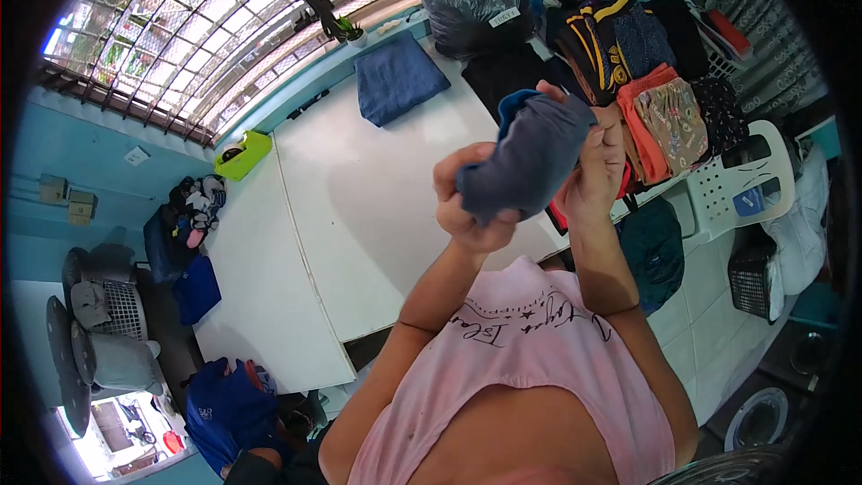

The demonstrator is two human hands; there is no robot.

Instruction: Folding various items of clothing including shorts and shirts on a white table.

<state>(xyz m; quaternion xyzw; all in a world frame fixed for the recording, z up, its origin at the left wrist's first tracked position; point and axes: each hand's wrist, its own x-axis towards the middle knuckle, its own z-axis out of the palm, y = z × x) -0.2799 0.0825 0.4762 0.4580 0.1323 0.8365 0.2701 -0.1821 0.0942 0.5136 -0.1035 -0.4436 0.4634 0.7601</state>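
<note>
A rolled or bundled grey-blue cloth [528, 155] with a brighter blue edge is held up above the white table [350, 215]. My left hand [475, 199] grips its lower left end, thumb and fingers wrapped around it. At the right end, my right hand [592, 162] holds the bundle, with some fingers behind it and a fingertip showing over its top. Beyond the hands, a folded blue denim cloth [399, 77] lies near the window side of the table. Folded coral shorts [640, 124] and patterned shorts [672, 122] are stacked to the right.
Dark clothes with yellow trim [616, 40] lie at the back right, beside a filled plastic bag [475, 7]. A lime green holder [244, 156] and a pile of small clothes [195, 212] are at the left. A white plastic chair [744, 182] stands right; blue bags [232, 411] are lower left.
</note>
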